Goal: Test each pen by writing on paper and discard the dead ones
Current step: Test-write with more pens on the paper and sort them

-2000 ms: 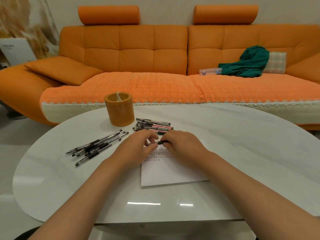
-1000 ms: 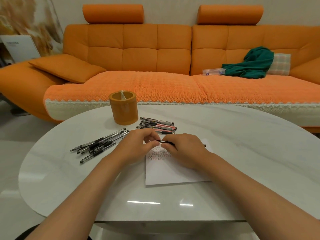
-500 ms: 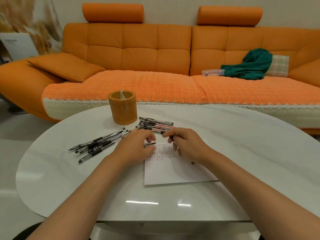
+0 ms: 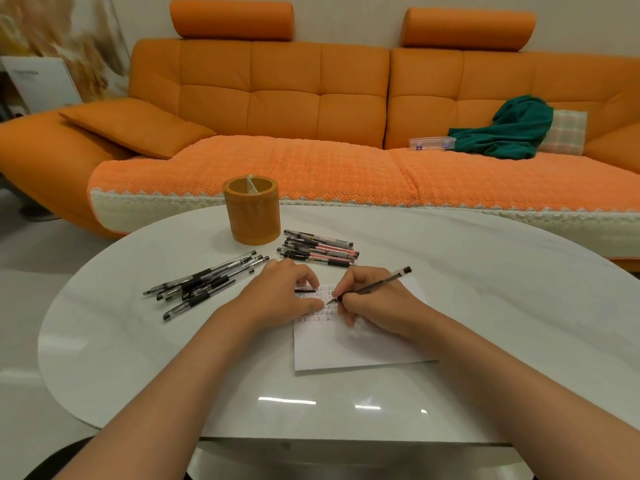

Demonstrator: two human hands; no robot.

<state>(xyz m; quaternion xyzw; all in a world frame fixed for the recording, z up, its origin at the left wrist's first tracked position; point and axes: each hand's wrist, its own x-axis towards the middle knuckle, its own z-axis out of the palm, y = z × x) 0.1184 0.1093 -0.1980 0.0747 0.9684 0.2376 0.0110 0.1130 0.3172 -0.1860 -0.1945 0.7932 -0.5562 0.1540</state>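
A white sheet of paper (image 4: 349, 344) lies on the white table (image 4: 485, 306), with rows of small written marks near its top. My right hand (image 4: 375, 301) grips a black pen (image 4: 377, 284) in a writing hold, its tip touching the paper at the marks. My left hand (image 4: 280, 294) rests on the paper's top left corner and pinches the pen's black cap (image 4: 304, 290). One pile of several pens (image 4: 204, 284) lies left of my hands. A second pile of pens (image 4: 318, 249), some pinkish, lies just behind them.
An orange cylindrical pen holder (image 4: 251, 210) stands behind the pens. An orange sofa (image 4: 311, 109) runs along the far side, with a green cloth (image 4: 509, 129) and a clear plastic box (image 4: 431, 143) on its seat. The table's front edge is close to me.
Both hands held one pen together, then pulled apart: the cap stayed in my left hand. My right hand turned the pen into a writing grip and lowered its tip to the paper.
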